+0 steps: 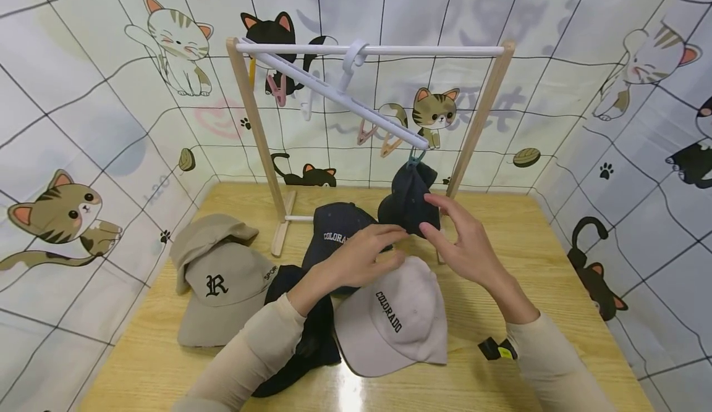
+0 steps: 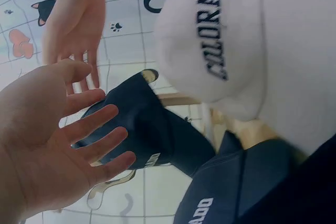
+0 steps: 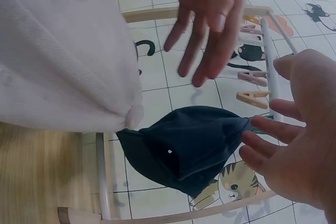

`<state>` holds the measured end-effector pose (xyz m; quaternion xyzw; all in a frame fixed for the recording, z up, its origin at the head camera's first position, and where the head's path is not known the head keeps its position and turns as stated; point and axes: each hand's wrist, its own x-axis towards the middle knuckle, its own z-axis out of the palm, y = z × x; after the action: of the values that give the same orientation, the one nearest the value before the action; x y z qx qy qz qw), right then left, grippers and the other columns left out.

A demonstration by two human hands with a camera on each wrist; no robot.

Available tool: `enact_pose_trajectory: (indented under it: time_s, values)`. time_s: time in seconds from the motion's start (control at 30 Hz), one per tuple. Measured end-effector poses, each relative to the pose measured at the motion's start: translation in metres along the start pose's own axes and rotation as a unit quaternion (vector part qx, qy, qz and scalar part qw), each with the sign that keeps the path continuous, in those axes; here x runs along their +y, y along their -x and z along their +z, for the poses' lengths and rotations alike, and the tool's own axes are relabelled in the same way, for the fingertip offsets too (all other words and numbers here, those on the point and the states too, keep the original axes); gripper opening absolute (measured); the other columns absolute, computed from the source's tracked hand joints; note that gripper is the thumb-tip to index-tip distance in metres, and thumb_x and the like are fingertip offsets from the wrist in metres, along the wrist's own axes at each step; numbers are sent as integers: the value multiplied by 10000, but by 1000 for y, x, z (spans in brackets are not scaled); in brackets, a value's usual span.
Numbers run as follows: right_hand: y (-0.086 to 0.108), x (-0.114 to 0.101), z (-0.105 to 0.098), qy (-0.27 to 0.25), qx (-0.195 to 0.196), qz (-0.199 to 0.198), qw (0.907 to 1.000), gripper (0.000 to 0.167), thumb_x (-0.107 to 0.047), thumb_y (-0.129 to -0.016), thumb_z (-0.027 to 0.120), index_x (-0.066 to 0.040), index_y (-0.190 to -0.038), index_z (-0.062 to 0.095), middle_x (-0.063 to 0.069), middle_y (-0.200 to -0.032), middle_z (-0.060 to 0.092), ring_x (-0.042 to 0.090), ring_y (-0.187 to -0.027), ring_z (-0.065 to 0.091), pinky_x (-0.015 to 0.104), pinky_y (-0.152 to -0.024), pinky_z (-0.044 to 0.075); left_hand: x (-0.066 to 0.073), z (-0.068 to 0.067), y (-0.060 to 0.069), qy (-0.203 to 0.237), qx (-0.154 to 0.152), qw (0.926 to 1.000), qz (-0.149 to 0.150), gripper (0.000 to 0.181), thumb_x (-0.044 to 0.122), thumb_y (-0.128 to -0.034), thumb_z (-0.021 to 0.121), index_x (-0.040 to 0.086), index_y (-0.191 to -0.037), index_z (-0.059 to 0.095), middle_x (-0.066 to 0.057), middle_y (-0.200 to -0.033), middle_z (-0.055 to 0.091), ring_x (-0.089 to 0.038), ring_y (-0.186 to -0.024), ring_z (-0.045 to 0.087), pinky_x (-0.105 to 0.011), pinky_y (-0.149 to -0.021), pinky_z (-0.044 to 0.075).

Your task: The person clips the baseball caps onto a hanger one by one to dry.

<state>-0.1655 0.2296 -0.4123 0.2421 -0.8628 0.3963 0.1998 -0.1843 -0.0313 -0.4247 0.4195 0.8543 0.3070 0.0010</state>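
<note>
A dark navy cap point(image 1: 408, 199) hangs from a teal clip point(image 1: 415, 160) at the low right end of a tilted white hanger point(image 1: 339, 97). My right hand point(image 1: 467, 242) is just right of this cap with its fingers spread. Left and in front of the cap, my left hand point(image 1: 364, 254) extends its fingers toward it. Neither hand holds anything; whether fingertips touch the cap I cannot tell. Below the left hand lies a pale cap point(image 1: 397, 319) lettered COLORADO. Partly behind that hand is a navy COLORADO cap point(image 1: 336, 227).
The hanger hooks over the white bar point(image 1: 434, 50) of a wooden-legged rack point(image 1: 479, 121). Pink and orange clips point(image 1: 392, 146) dangle from it. Beige caps point(image 1: 222, 288) and a black cap point(image 1: 303, 350) lie left. A small black-and-yellow object point(image 1: 497, 349) is near the right sleeve.
</note>
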Motion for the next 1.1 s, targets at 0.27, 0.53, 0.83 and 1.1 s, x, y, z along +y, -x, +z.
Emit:
enact_pose_trajectory:
  time_s: [0.27, 0.53, 0.83, 1.1]
  values:
    - [-18, -3, -2, -108, -78, -266, 9996, 553, -77, -1050, 746, -28, -1583, 606, 172, -1598, 665, 412, -1403, 652, 267, -1181, 467, 4, 25, 6, -222, -339, 9982, 447, 478, 294, -1134, 693, 69, -1555, 665, -147, -1618, 652, -319, -1531, 613, -478, -1263, 530]
    - [-31, 1, -9, -212, -130, -262, 9993, 532, -74, -1073, 720, -44, -1591, 605, 165, -1606, 661, 397, -1453, 644, 219, -1212, 469, 9, 51, 8, -380, -338, 9969, 603, 516, 309, -1136, 690, 76, -1591, 622, -142, -1611, 642, -305, -1528, 609, -461, -1280, 510]
    - [-44, -5, -12, -454, -176, -118, 9987, 523, -92, -1095, 702, -97, -1608, 605, 161, -1605, 659, 379, -1473, 623, 172, -1216, 453, 14, 79, 9, -963, -293, 9928, 652, 551, 373, -1161, 642, 148, -1654, 548, -115, -1682, 586, -343, -1649, 469, -559, -1344, 416]
    - [-59, -10, -13, -580, -265, -269, 9976, 510, -77, -1104, 690, -50, -1604, 595, 188, -1620, 642, 362, -1506, 611, 160, -1227, 450, 12, 85, 0, -1849, -409, 9794, 697, 499, 416, -1211, 514, 202, -1658, 565, -28, -1676, 600, -297, -1669, 439, -547, -1326, 423]
